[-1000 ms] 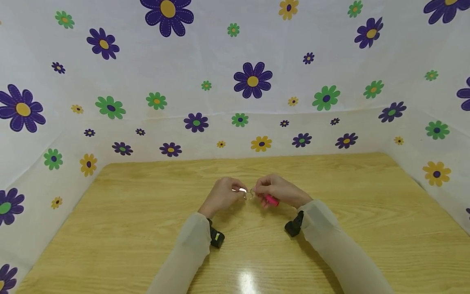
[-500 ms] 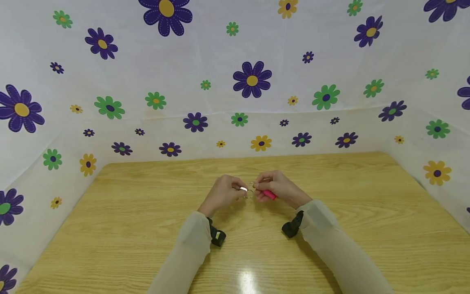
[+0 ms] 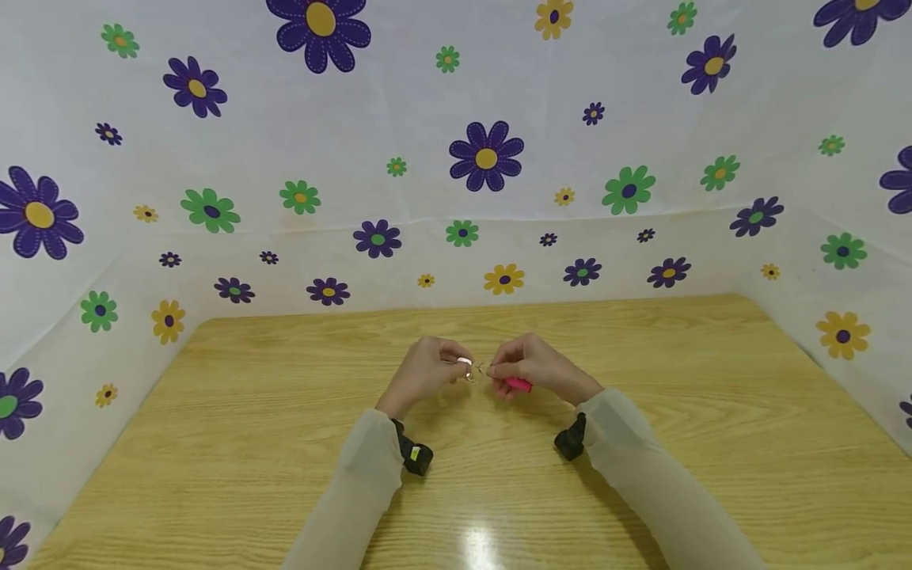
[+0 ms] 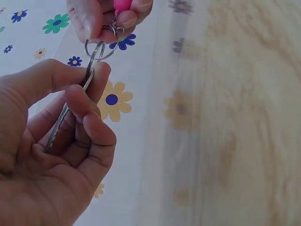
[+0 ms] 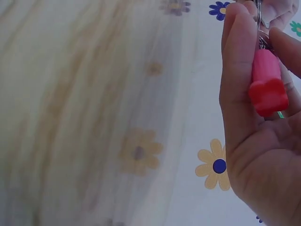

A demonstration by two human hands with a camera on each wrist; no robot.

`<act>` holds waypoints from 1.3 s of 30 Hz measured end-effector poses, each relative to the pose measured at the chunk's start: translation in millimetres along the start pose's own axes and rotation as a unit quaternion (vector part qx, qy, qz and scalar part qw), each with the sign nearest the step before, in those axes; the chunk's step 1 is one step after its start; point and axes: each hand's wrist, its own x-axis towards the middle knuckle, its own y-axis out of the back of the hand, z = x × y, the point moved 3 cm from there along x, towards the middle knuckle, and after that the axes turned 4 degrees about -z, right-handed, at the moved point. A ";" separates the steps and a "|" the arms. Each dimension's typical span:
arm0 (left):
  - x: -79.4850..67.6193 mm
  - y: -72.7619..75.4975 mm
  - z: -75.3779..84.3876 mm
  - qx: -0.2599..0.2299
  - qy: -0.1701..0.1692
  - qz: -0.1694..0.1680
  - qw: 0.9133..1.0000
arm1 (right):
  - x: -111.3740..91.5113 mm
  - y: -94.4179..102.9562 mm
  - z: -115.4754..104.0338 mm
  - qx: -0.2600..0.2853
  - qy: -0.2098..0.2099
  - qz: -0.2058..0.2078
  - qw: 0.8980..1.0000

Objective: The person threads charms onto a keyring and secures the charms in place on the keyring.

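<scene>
Just above the middle of the table, my left hand [image 3: 422,374] and right hand [image 3: 536,369] face each other, fingertips close together. The left thumb and fingers pinch a silver key [image 4: 60,121], its blade lying along the palm. A small ring at the key's head meets a larger metal key ring [image 4: 113,53] in the left wrist view. My right fingertips hold that larger ring at its upper side. From it, a short chain leads to a pink keychain charm [image 5: 266,68] with a red lobed end, lying against the right fingers.
Under the hands is a light wooden table [image 3: 285,475]. A white cloth [image 3: 427,103] printed with purple, green and yellow flowers stands around its back and sides. Both wrists carry a black camera [image 3: 416,457].
Both hands stay over the same spot, holding the same things. The left hand has shifted slightly left with the key. The right hand rises a little, then lowers, and the charm's tilt changes.
</scene>
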 end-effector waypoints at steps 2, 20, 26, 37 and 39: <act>-0.1 0.5 -1.1 -0.003 0.005 0.003 1.000 | -1.2 0.1 -1.0 -0.008 0.002 -0.002 1.000; 2.1 -12.7 -6.0 -0.061 0.005 -0.035 0.997 | -0.4 -1.2 1.0 0.099 0.015 0.017 0.995; 3.0 -6.5 -5.8 -0.062 0.006 -0.016 0.998 | -3.3 4.7 -1.6 0.072 0.004 0.007 0.997; 0.2 2.4 -6.0 -0.151 -0.023 -0.074 0.985 | -7.4 16.2 3.8 0.034 -0.023 -0.044 0.998; -1.0 4.2 -7.7 -0.163 -0.021 -0.093 0.982 | -8.1 19.3 5.3 0.034 -0.025 -0.050 0.998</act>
